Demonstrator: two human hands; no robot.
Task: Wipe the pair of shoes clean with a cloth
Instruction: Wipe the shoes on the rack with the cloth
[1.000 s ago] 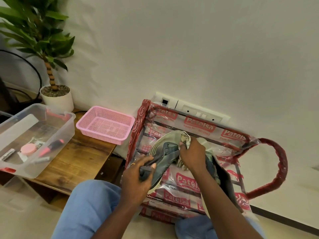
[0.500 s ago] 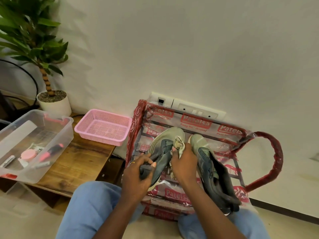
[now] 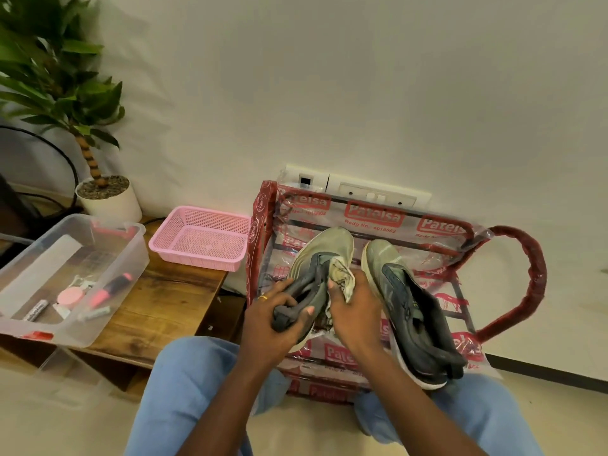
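Two grey-green sneakers with dark collars lie on a plastic-wrapped red rack (image 3: 513, 235). My left hand (image 3: 276, 320) grips the heel collar of the left shoe (image 3: 324, 255), its toe pointing toward the wall. My right hand (image 3: 353, 311) holds a crumpled pale cloth (image 3: 342, 278) pressed against that shoe's tongue area. The right shoe (image 3: 408, 301) lies untouched beside it, just right of my right hand. My knees in blue trousers frame the rack's near edge.
A pink mesh basket (image 3: 200, 238) and a clear plastic box (image 3: 128, 258) with markers and small items sit on a low wooden table (image 3: 171, 301) at left. A potted plant (image 3: 108, 199) stands behind them. Wall sockets (image 3: 378, 194) sit above the rack.
My right hand with the cloth slid down from the shoe's toe end toward its tongue. The right shoe, hidden behind my arm before, now lies in full view.
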